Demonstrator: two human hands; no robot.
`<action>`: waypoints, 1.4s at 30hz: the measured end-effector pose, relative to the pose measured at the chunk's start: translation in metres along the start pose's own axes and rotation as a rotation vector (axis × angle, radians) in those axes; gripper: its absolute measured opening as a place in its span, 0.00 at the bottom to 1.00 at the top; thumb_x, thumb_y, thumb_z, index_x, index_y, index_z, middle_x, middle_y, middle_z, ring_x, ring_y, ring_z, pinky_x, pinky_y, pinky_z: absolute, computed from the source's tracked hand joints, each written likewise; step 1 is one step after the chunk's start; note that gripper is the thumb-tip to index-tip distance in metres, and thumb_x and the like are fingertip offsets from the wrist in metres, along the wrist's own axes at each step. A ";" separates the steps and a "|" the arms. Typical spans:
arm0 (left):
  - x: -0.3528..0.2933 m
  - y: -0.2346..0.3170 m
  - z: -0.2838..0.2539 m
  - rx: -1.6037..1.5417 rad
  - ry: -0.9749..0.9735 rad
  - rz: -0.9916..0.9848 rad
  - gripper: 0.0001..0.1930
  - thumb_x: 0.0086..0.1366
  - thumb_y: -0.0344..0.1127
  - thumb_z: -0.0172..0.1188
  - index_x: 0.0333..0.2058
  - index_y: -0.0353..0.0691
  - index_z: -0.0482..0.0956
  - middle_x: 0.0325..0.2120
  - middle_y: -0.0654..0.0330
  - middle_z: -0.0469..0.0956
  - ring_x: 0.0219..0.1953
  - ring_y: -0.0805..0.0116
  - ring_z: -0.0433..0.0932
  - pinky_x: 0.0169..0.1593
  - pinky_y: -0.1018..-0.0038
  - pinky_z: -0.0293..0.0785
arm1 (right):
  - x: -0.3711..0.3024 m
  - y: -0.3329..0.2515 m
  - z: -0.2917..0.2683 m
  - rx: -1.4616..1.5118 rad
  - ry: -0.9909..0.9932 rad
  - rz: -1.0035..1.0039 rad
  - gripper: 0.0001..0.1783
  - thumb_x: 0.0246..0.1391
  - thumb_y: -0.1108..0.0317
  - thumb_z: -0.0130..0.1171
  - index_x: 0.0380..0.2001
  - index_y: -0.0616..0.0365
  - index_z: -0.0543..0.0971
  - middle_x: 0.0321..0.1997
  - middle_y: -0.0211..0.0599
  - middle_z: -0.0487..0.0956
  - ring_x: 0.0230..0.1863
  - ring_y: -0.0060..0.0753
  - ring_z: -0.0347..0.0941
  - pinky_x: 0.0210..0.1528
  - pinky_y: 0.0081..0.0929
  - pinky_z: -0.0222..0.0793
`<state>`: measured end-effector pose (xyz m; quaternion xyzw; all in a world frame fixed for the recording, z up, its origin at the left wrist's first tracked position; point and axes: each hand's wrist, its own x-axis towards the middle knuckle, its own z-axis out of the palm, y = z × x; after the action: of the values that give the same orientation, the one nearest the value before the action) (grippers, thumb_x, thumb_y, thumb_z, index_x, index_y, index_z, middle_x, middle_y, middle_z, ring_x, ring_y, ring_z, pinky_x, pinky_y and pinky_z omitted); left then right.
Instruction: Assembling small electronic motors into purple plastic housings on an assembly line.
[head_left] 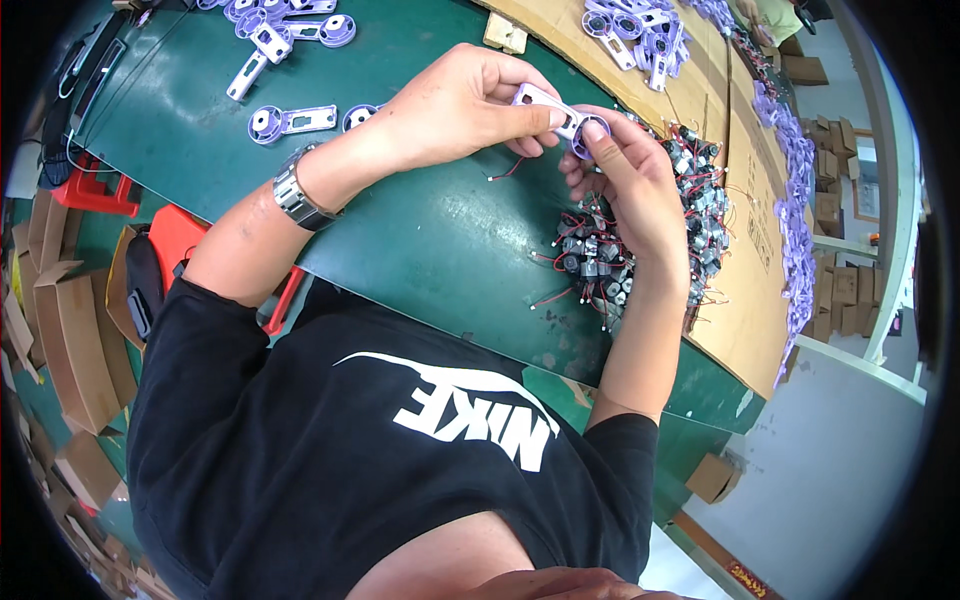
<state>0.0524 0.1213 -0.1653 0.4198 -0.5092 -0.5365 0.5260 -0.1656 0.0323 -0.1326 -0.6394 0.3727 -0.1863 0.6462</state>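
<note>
Fingers of the left hand [455,105] and right hand [635,170] pinch one lilac housing [571,128] above the green table [420,230], the left on its slotted arm, the right on its round end. Even, square pressure would likely serve best, keeping the dangling red wire [507,171] clear. Wired motors [594,258] flank the right forearm [645,300] and could snag it; loose housings [310,119] lie beyond the left hand's wrist.

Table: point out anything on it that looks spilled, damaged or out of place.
Nothing looks clearly spilled or broken. The motors lie in a jumbled heap on the right of the table, red wires poking out every way, so they look untidy. Dark smudges mark the green top near the person, perhaps just wear.
</note>
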 end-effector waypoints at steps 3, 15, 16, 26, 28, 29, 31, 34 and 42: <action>0.002 0.000 -0.001 0.002 0.014 0.009 0.14 0.74 0.34 0.62 0.51 0.30 0.81 0.40 0.55 0.86 0.42 0.71 0.86 0.48 0.75 0.85 | -0.004 -0.005 -0.003 -0.062 -0.088 -0.061 0.19 0.70 0.65 0.59 0.59 0.61 0.77 0.40 0.33 0.83 0.36 0.19 0.78 0.32 0.20 0.75; 0.001 -0.002 0.000 -0.023 0.001 0.071 0.13 0.74 0.32 0.62 0.52 0.31 0.81 0.40 0.57 0.85 0.42 0.72 0.86 0.48 0.75 0.85 | -0.011 -0.007 0.012 -0.541 0.157 -0.240 0.13 0.67 0.69 0.58 0.53 0.58 0.79 0.36 0.29 0.82 0.28 0.16 0.75 0.28 0.20 0.73; 0.001 -0.003 0.001 -0.029 0.001 0.087 0.13 0.74 0.32 0.62 0.53 0.31 0.81 0.40 0.57 0.85 0.42 0.72 0.85 0.48 0.75 0.84 | -0.011 -0.008 0.009 -0.410 0.102 -0.166 0.14 0.68 0.68 0.58 0.55 0.58 0.78 0.36 0.30 0.82 0.28 0.18 0.75 0.28 0.21 0.74; -0.001 0.000 0.004 0.020 0.021 0.078 0.13 0.73 0.31 0.63 0.52 0.31 0.81 0.40 0.59 0.85 0.40 0.74 0.84 0.46 0.77 0.82 | -0.008 -0.006 0.005 -0.015 0.030 -0.089 0.16 0.70 0.65 0.59 0.56 0.60 0.78 0.37 0.35 0.82 0.31 0.20 0.77 0.30 0.20 0.76; -0.001 -0.002 0.006 0.033 0.020 0.070 0.13 0.73 0.32 0.64 0.52 0.32 0.81 0.40 0.60 0.85 0.39 0.74 0.84 0.46 0.78 0.82 | -0.006 -0.003 0.009 -0.072 0.061 -0.126 0.15 0.70 0.65 0.59 0.55 0.61 0.79 0.35 0.34 0.82 0.30 0.19 0.77 0.29 0.19 0.75; 0.000 -0.005 0.005 0.033 0.021 0.070 0.13 0.73 0.32 0.64 0.52 0.32 0.81 0.40 0.60 0.85 0.39 0.74 0.84 0.46 0.78 0.82 | -0.006 -0.003 0.012 -0.121 0.102 -0.143 0.14 0.70 0.66 0.59 0.54 0.60 0.80 0.33 0.32 0.82 0.28 0.17 0.76 0.27 0.18 0.72; 0.002 -0.007 0.005 0.068 0.032 0.155 0.15 0.74 0.35 0.63 0.54 0.32 0.79 0.39 0.59 0.85 0.38 0.75 0.84 0.43 0.77 0.83 | -0.003 -0.005 0.013 -0.133 0.137 -0.144 0.14 0.69 0.65 0.61 0.53 0.59 0.81 0.29 0.29 0.81 0.24 0.15 0.73 0.23 0.16 0.68; 0.000 0.008 0.000 0.183 0.264 0.027 0.19 0.77 0.44 0.59 0.55 0.34 0.76 0.36 0.56 0.84 0.32 0.75 0.83 0.35 0.76 0.83 | 0.001 -0.024 0.009 -0.058 0.203 -0.099 0.16 0.65 0.61 0.66 0.51 0.58 0.82 0.23 0.26 0.77 0.19 0.14 0.69 0.18 0.15 0.60; -0.028 0.047 -0.067 1.025 0.315 0.023 0.13 0.73 0.41 0.63 0.45 0.36 0.79 0.28 0.60 0.78 0.26 0.72 0.75 0.33 0.72 0.75 | 0.033 -0.028 -0.009 -0.177 0.185 -0.319 0.23 0.63 0.69 0.66 0.58 0.65 0.77 0.50 0.37 0.81 0.46 0.28 0.80 0.48 0.28 0.78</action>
<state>0.1277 0.1457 -0.1296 0.6925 -0.6255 -0.1438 0.3294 -0.1444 -0.0005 -0.1129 -0.7248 0.3393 -0.3108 0.5127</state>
